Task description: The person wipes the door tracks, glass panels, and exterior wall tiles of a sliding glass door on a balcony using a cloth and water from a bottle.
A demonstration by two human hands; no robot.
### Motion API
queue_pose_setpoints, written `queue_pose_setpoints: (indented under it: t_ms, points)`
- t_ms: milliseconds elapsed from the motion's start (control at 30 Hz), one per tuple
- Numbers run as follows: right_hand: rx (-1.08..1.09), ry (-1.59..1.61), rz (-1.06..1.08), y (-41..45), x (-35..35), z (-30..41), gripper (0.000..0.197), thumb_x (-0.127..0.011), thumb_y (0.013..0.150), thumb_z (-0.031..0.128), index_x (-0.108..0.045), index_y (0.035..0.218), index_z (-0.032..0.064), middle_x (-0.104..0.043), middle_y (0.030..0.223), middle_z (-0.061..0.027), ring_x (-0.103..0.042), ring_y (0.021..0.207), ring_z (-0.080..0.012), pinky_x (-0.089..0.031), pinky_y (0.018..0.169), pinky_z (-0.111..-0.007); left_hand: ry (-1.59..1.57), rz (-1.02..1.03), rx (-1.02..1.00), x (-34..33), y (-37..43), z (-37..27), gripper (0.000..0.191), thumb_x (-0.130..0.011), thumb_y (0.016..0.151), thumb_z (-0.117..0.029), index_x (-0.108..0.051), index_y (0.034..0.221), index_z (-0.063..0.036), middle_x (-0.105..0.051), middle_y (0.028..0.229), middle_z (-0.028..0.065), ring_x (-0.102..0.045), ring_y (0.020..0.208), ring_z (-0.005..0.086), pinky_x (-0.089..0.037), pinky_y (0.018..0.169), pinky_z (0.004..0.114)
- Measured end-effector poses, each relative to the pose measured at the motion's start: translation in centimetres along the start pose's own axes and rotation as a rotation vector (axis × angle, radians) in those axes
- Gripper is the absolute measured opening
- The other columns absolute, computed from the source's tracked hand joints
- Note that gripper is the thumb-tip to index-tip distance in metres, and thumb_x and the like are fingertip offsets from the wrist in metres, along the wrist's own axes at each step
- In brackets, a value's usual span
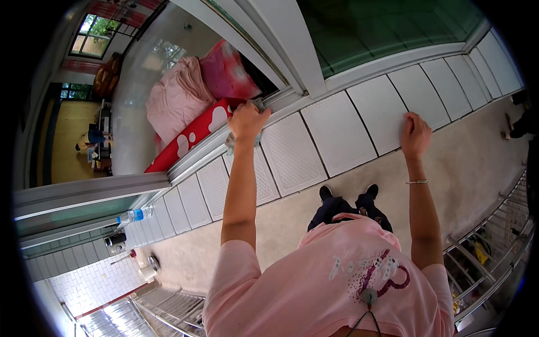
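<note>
My left hand (pixel 249 121) presses on the aluminium frame of a sliding window, fingers bent over a crumpled grey-green cloth (pixel 230 142). Parts of the cloth stick out on both sides of the hand. The window's bottom track (pixel 198 156) runs beneath it, along a ledge of white tiles (pixel 294 145). Well to the right, my right hand (pixel 416 135) is at the outer edge of the ledge, its fingers loosely bent and nothing visible in them. Whether it touches the tile is hard to tell.
Inside the window lie a folded pink quilt (pixel 179 99), a pink-purple cushion (pixel 229 73) and red patterned fabric (pixel 185 141). A plastic bottle (pixel 137 215) and a dark cup (pixel 114 239) stand left on the ledge. Metal railings (pixel 476 261) run behind me. A person (pixel 90 138) is inside.
</note>
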State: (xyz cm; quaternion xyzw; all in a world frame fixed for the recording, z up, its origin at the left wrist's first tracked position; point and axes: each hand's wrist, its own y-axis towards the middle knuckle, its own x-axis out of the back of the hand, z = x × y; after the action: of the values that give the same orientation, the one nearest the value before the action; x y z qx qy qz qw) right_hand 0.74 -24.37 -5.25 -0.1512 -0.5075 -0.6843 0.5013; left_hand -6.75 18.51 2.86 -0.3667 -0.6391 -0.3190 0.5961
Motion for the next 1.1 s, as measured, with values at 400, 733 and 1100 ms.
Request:
queue_pose_setpoints:
  t_ms: [400, 733, 1100]
  points:
    - [0.028, 0.015, -0.062, 0.1, 0.2, 0.1, 0.014, -0.053, 0.088, 0.011, -0.066, 0.088, 0.0152, -0.068, 0.081, -0.0004, -0.063, 0.075, -0.0218, -0.045, 0.072, -0.036, -0.060, 0.001, 0.047, -0.2, 0.2, 0.1, 0.038, -0.069, 0.071, -0.048, -0.068, 0.083, -0.0121, -0.066, 0.096, 0.0088, -0.064, 0.092, 0.0298, -0.049, 0.079, 0.046]
    - [0.023, 0.007, -0.078, 0.2, 0.5, 0.3, 0.013, -0.053, 0.088, 0.012, -0.065, 0.086, 0.0160, -0.066, 0.076, 0.0002, -0.062, 0.072, -0.0218, -0.044, 0.069, -0.036, -0.079, -0.239, -0.053, -3.0, -2.3, 0.0, 0.023, -0.068, 0.079, -0.035, -0.070, 0.089, -0.0137, -0.064, 0.098, 0.0081, -0.060, 0.095, 0.0302, -0.046, 0.082, 0.045]
    - [0.061, 0.057, -0.107, 0.5, 0.5, 0.7, 0.011, -0.053, 0.086, 0.011, -0.064, 0.086, 0.0143, -0.065, 0.075, -0.0020, -0.061, 0.070, -0.0242, -0.044, 0.069, -0.039, -0.401, -0.356, -0.450, -5.2, -2.1, -5.3, 0.023, -0.065, 0.083, -0.014, -0.070, 0.105, -0.0184, -0.057, 0.101, 0.0050, -0.052, 0.098, 0.0293, -0.040, 0.089, 0.044]
